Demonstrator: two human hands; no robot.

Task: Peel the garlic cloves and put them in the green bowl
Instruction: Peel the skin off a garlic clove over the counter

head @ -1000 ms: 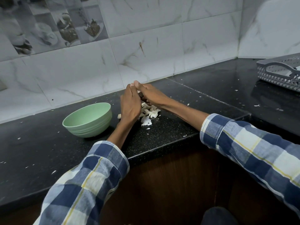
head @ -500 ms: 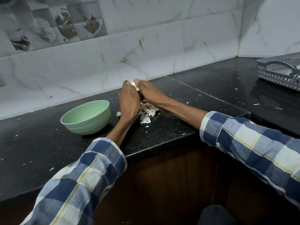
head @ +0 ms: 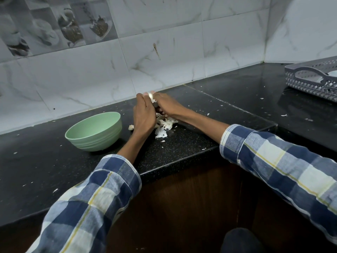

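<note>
1. Garlic clove (head: 150, 96) sits raised above the black counter (head: 200, 143), pinched between the fingertips of both hands.
2. Left hand (head: 144, 115) curls round it from the left; right hand (head: 166, 105) pinches it from the right.
3. Garlic skins (head: 165, 125) lie piled beneath the hands.
4. Green bowl (head: 94, 131) stands just left of the left hand, apart from it.

A single wide-angle camera sits on the person's head, looking forward and down across the black tabletop (head: 54, 167) toward the tiled wall (head: 164, 52) at 12 o'clock. Both sleeves reach in from the lower edge. The tabletop's front edge lies close below; straight lines bow near the borders.
</note>
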